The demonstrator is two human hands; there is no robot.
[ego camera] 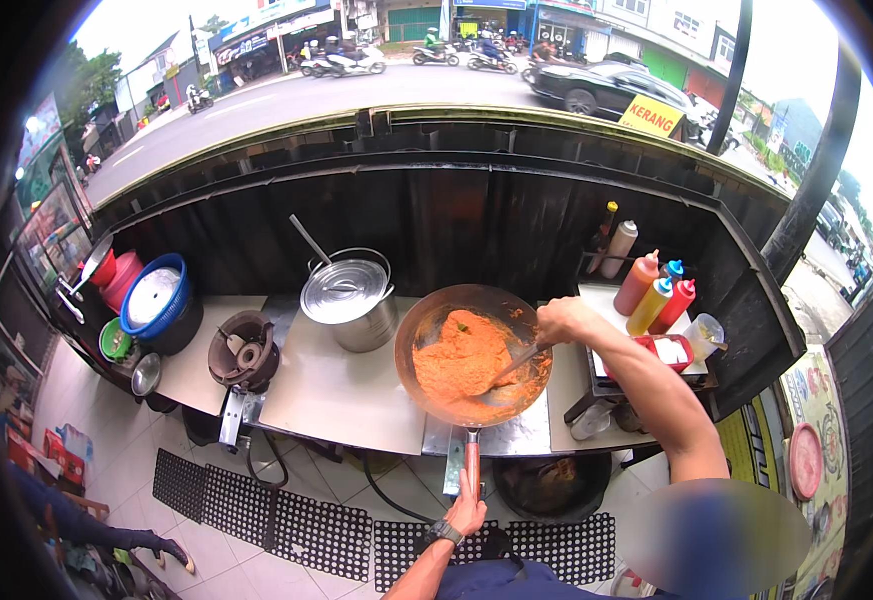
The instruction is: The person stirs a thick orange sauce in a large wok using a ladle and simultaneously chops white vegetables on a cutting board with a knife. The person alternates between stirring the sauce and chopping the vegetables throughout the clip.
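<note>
A round metal wok (406, 360) stands in front of me, holding a thick orange paste (455, 360) with a small green piece on top. My left hand (466, 514), with a watch on its wrist, grips the wok's reddish wooden handle (472, 457). From the right, my right hand (562, 319) is closed around the upper end of a metal spatula (515, 364). Its blade rests in the paste at the wok's lower right. What supports the wok is mostly hidden beneath it.
Left of the wok are a lidded steel pot (361, 326), a bare burner (245, 356) and a blue basket (153, 300). Squeeze bottles (650, 306) and a red container (665, 352) stand on the right. A dark partition (444, 217) backs the counter. Another person's leg (106, 529) shows lower left.
</note>
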